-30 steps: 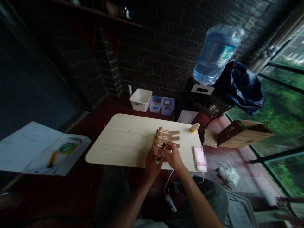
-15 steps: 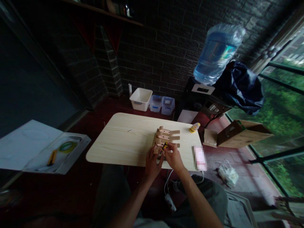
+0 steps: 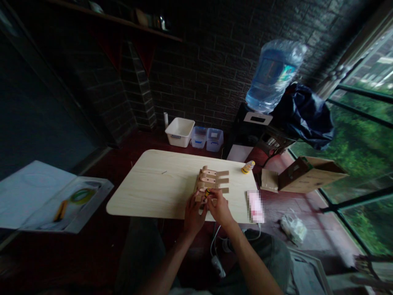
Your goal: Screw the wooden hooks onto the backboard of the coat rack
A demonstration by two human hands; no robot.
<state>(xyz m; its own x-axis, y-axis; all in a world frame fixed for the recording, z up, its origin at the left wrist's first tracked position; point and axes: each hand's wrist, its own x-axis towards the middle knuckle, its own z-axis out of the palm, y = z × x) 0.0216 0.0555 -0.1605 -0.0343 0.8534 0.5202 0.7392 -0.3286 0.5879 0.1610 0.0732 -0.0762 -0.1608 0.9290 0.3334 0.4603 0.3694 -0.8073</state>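
Observation:
A wooden rack [image 3: 211, 179] with several parallel slats and rounded blocks with dark holes lies on the pale table [image 3: 147, 192]. My left hand [image 3: 194, 213] is closed on the rack's near left corner, thumb and fingers around its edge. My right hand [image 3: 220, 207] grips a short yellow-and-black screwdriver [image 3: 208, 192], which stands nearly upright over the nearest slat. Its tip is hidden by the fingers. On the table's far right, a clear bottle with yellow parts [image 3: 248, 166] lies tilted.
A thin dark stick [image 3: 164, 172] lies left on the table; a blurred pink item [image 3: 256, 206] is at its right edge. An open white case [image 3: 92, 205] stands left. Bins [image 3: 179, 132], a water dispenser [image 3: 258, 118] and a cardboard box [image 3: 307, 174] stand beyond. A white cable [image 3: 212, 246] hangs below.
The screwdriver has gone from slanted to more upright, and my right hand has turned with it. My left hand stays at the rack. The whole view has shifted slightly.

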